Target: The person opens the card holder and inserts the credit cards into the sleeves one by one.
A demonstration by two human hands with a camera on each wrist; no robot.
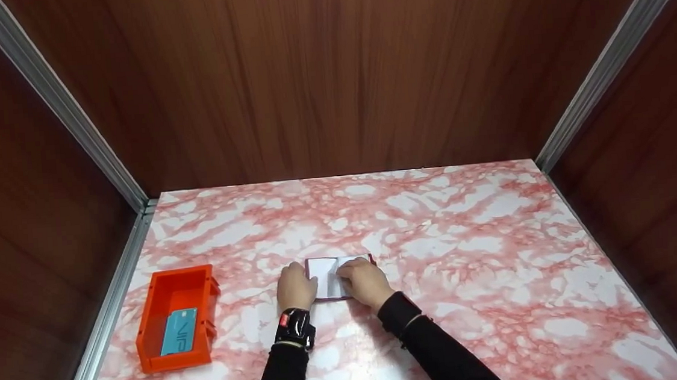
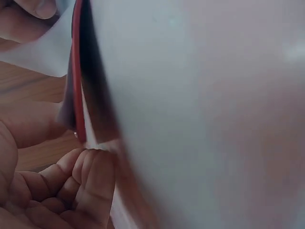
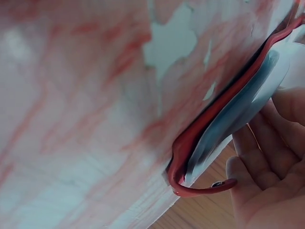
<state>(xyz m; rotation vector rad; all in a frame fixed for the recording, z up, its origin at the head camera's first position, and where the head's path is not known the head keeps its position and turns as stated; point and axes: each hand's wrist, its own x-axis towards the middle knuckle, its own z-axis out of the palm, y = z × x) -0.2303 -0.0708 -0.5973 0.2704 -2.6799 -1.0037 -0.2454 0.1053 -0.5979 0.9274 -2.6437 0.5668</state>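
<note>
A small red card holder (image 1: 323,277) lies spread open on the marbled table, its pale sleeves facing up. My left hand (image 1: 296,287) pinches its left edge; in the left wrist view the thumb (image 2: 35,124) lies on the inner side and curled fingers meet the red rim from the other side. My right hand (image 1: 365,281) pinches a sleeve over the right half, hiding part of it. In the right wrist view a red strap (image 3: 205,191) with a snap sticks out beside the fingers of the right hand (image 3: 271,148).
An orange bin (image 1: 198,291) stands to the left, with a blue card (image 1: 179,331) marked VIP inside it. Brown wood-grain panels (image 1: 317,77) with metal corner posts enclose the table (image 1: 469,234) at the back and both sides.
</note>
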